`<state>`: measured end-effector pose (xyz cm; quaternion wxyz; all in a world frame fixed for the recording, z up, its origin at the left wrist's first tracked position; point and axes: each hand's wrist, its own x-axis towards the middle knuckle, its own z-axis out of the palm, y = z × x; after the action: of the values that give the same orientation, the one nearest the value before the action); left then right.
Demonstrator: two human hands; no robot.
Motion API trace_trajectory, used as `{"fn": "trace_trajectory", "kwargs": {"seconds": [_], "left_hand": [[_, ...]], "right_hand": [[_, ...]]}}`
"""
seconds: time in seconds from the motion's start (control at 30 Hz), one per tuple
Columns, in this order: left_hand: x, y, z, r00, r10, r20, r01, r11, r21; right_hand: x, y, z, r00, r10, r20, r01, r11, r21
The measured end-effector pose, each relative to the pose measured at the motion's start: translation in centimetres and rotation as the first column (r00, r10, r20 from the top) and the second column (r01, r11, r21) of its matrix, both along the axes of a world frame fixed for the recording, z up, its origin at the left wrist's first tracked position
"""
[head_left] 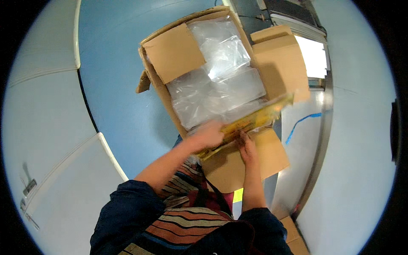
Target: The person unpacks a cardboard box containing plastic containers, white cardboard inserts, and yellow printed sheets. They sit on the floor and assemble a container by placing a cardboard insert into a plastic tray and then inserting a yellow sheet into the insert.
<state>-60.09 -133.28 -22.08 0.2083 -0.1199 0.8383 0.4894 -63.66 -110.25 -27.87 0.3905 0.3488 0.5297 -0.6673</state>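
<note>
A long, flat bundle of yellow printed packaging (255, 121) lies slantwise over the near edge of an open cardboard box (172, 112). My right hand (246, 146) grips its lower edge from the near side, thumb on top. Against the bundle's left part is my left hand (208, 136), smeared by motion, so its fingers cannot be made out. Clear plastic packs (221, 55) fill the box in several stacks. A loose square of cardboard (176, 53) rests on them at the far left.
The box's near flap (244, 163) folds out toward me, and its right flap (280, 61) spreads to the right. A metal surface (299, 144) with a blue strip (301, 123) lies at the right. Blue floor (112, 85) extends left of the box; another cardboard piece (293, 238) sits low right.
</note>
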Motion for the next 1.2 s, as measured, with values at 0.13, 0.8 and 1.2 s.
{"fn": "trace_trajectory", "kwargs": {"seconds": [0.13, 0.8, 1.2], "left_hand": [[-2.0, -7.7, 5.2, 0.948, 0.065, 0.311, -0.225, 0.828, 0.513], [-7.5, -0.4, 12.0, 0.919, 0.327, 0.22, -0.365, 0.501, 0.784], [14.2, 6.4, 2.3, 0.324, 0.712, 0.623, -0.944, 0.291, 0.158]], "right_hand": [[-0.3, -1.8, 3.4, 0.979, -0.006, -0.204, 0.004, 1.0, -0.008], [-21.1, 6.4, 24.6, 0.728, -0.29, -0.621, 0.25, 0.956, -0.153], [-47.5, 11.6, 7.7, 0.775, -0.286, -0.564, 0.264, 0.957, -0.123]]}}
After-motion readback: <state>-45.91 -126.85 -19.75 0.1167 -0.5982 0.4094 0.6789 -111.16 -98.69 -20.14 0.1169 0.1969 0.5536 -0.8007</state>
